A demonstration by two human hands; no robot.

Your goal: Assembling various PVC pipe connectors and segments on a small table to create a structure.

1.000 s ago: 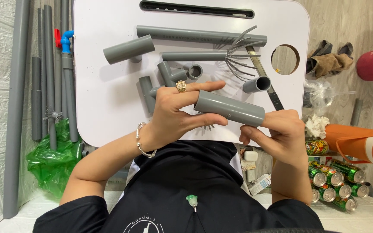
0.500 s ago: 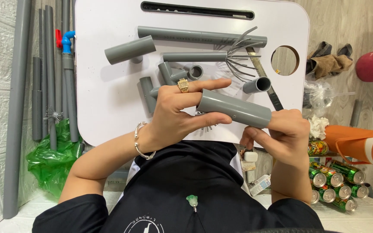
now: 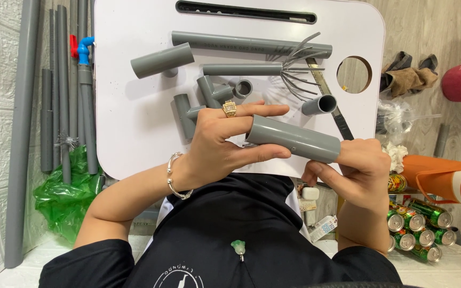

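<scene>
A short grey pipe piece (image 3: 294,138) is held level above the near edge of a small white table (image 3: 134,128). My right hand (image 3: 356,168) grips its right end. My left hand (image 3: 225,141), with a gold ring and a silver bracelet, holds the pipe's left end between thumb and fingers, the fingers stretched out. On the table lie a long grey pipe (image 3: 241,44), a thinner pipe (image 3: 241,69) ending in splayed strips, a stubby pipe piece (image 3: 162,60), a small pipe section (image 3: 318,105) and several grey tee fittings (image 3: 209,93).
Long grey pipes (image 3: 22,128) and a blue fitting (image 3: 84,50) lean along the wall on the left, above a green plastic bag (image 3: 65,194). An orange bottle (image 3: 444,178), several drink cans (image 3: 417,224) and a saw blade (image 3: 337,112) are at the right.
The pipe piece and both hands have shifted slightly; the grip looks the same. Nothing on the table has moved.
</scene>
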